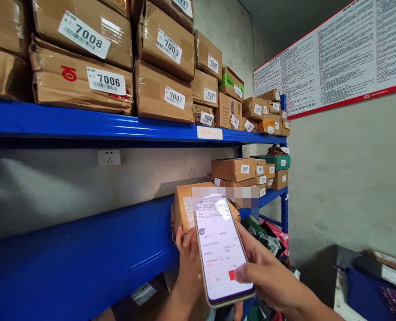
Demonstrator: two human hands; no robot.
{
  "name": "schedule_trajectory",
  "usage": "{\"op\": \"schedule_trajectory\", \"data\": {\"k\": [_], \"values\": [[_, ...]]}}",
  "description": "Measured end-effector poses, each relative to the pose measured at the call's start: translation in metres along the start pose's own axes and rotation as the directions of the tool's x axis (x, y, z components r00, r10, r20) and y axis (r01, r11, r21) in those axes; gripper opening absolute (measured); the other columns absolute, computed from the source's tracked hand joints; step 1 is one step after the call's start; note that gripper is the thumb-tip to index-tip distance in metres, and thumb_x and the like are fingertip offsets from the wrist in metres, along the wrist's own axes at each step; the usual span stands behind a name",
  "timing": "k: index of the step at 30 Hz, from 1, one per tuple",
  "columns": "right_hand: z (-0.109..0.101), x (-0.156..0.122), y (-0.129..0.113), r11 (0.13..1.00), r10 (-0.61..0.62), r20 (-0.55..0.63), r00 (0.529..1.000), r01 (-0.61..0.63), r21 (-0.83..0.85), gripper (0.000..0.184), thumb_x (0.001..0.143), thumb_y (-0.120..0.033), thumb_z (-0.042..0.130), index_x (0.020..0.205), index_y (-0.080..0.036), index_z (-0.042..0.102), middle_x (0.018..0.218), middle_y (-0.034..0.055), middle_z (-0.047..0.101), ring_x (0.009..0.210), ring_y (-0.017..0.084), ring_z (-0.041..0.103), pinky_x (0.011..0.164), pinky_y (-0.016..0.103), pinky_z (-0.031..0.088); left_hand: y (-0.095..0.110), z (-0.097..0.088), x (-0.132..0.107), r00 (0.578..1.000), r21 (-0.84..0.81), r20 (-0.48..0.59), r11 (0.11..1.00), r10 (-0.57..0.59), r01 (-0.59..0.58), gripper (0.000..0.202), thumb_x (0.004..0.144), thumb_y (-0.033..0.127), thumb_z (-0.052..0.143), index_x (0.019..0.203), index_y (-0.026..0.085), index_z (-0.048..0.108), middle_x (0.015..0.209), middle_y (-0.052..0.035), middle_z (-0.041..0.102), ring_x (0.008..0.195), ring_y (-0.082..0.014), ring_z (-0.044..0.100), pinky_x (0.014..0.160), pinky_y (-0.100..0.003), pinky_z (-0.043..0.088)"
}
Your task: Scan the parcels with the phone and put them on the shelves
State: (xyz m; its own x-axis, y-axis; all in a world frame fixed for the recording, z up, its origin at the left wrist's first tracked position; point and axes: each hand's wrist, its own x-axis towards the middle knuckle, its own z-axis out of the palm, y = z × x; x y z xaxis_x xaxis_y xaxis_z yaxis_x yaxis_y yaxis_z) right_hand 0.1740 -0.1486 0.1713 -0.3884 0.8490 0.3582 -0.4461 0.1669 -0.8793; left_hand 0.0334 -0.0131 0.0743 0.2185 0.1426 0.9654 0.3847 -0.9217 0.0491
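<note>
My right hand (266, 263) is closed around a smartphone (219, 245), with the thumb over a red button low on its lit screen. The screen shows lines of text and part of a label. Behind the phone, a cardboard box (181, 200) with a white label sits at the edge of the lower blue shelf. My left hand (188, 256) grips this box at its lower front, fingertips against the cardboard. The phone hides part of that hand and much of the box. A blurred patch covers the top of the phone.
Above, numbered cardboard boxes (164, 91) are stacked along a blue shelf (117, 129). More boxes (233, 169) stand farther along the lower shelf (84, 263). Bagged parcels (267, 234) lie below at right, near a dark blue bin (365, 290). A printed notice board (334, 58) hangs on the wall.
</note>
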Motion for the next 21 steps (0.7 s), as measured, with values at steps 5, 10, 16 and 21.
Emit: {"op": "schedule_trajectory", "data": {"k": [5,10,16,21], "values": [[-0.011,-0.003,0.002,1.000,-0.026,0.016,1.000,0.026,-0.006,0.111,0.070,-0.005,0.066,0.153,-0.034,-0.001,0.120,0.0106,0.069,0.082,0.024,0.075,0.046,0.018,0.053,0.010,-0.002,0.015,0.991,0.268,-0.027,0.956,0.128,-0.116,0.048,0.086,0.032,0.044,0.134,0.028,0.047,0.126,-0.0120,0.050,0.120,-0.0300,0.038,0.120,-0.054,0.007],[-0.020,-0.003,0.005,0.999,-0.045,-0.005,0.999,0.045,-0.023,0.110,0.072,-0.007,0.069,0.154,-0.033,0.000,0.117,0.0104,0.070,0.082,0.024,0.074,0.045,0.018,0.052,0.020,-0.002,0.029,0.994,0.368,-0.064,0.928,0.084,-0.055,0.046,0.079,0.020,0.056,0.125,0.025,0.053,0.121,-0.0114,0.049,0.116,-0.0277,0.042,0.118,-0.055,0.015],[-0.036,-0.007,0.013,0.997,-0.064,-0.067,0.996,0.061,-0.044,0.116,0.073,-0.017,0.077,0.153,-0.034,-0.005,0.117,0.0106,0.070,0.082,0.025,0.075,0.051,0.028,0.060,0.017,0.011,0.035,0.997,0.446,-0.071,0.895,0.008,0.025,0.048,0.077,0.019,0.069,0.124,0.026,0.060,0.119,-0.0095,0.053,0.116,-0.0266,0.044,0.119,-0.059,0.014],[-0.061,-0.026,0.027,0.998,-0.067,-0.231,0.971,0.066,-0.010,0.122,0.073,-0.024,0.080,0.153,-0.035,-0.012,0.127,0.0136,0.067,0.092,0.032,0.074,0.051,0.030,0.060,0.011,0.025,0.040,0.996,0.473,-0.076,0.878,-0.038,0.070,0.066,0.068,0.038,0.082,0.129,0.031,0.059,0.120,-0.0085,0.055,0.115,-0.0276,0.046,0.119,-0.060,0.017]]}}
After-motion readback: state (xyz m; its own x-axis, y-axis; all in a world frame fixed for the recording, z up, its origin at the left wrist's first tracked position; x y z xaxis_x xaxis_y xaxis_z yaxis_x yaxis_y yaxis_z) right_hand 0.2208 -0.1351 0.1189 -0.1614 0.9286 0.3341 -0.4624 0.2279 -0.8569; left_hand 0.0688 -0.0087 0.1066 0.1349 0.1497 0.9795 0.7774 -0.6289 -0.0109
